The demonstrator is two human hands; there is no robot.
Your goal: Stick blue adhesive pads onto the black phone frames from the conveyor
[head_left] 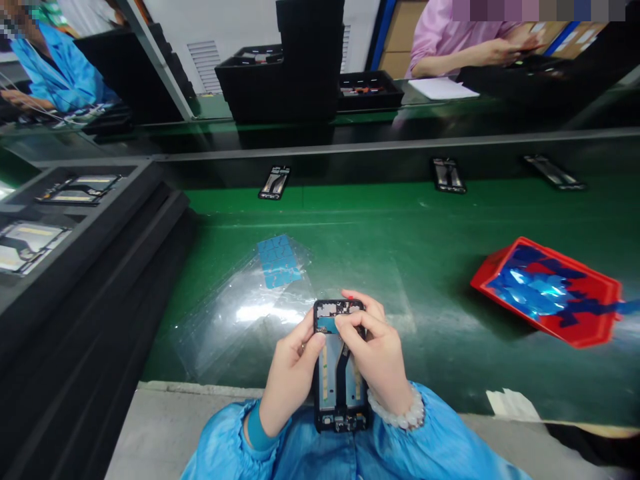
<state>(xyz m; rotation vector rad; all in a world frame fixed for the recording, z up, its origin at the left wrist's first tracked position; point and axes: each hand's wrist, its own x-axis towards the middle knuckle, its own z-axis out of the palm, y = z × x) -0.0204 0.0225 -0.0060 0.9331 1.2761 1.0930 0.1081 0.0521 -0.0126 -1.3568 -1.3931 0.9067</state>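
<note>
In the lower middle, an opened phone [327, 393] with a black frame and bare inner parts stands tilted towards me. My left hand [295, 367] grips its left edge, thumb on the front near the top. A small blue sticker [327, 325] lies over the upper part of the phone's inside. The thumb and forefinger of my right hand [377, 347] are closed at the sticker's right edge, while another finger reaches behind the phone's top corner. Just beyond, a sheet of blue stickers [280, 260] rests on clear plastic film [225, 327].
At right sits a red bin [595, 327] holding shiny blue film scraps. Stacked black trays [165, 193] with phone parts rise at left. Several opened phones [275, 182] lie along the far edge of the green bench [380, 247]. Two co-workers [440, 40] sit beyond the divider.
</note>
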